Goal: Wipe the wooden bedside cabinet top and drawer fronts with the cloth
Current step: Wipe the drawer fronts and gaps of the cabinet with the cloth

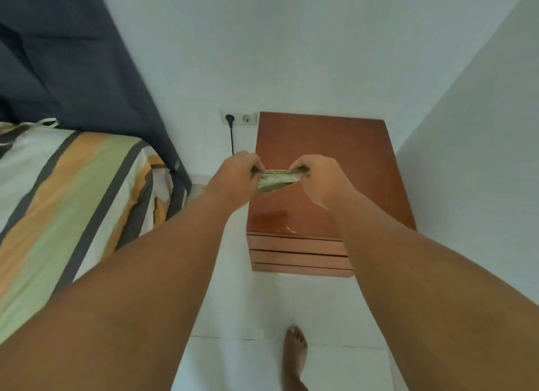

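Observation:
A reddish-brown wooden bedside cabinet (320, 145) stands against the white wall, with three drawer fronts (297, 256) showing below its top. Above the top I hold a small pale green cloth (275, 180) stretched between both hands. My left hand (236, 177) pinches its left end and my right hand (318, 177) pinches its right end. The cloth hangs in the air, clear of the wood. A glossy patch shows near the front edge of the top.
A bed with a striped cover (67, 192) lies at the left, and a dark curtain (75, 64) hangs behind it. A wall socket with a black plug (230, 119) sits left of the cabinet. White walls close in at the right. My bare foot (294, 350) rests on the tiled floor.

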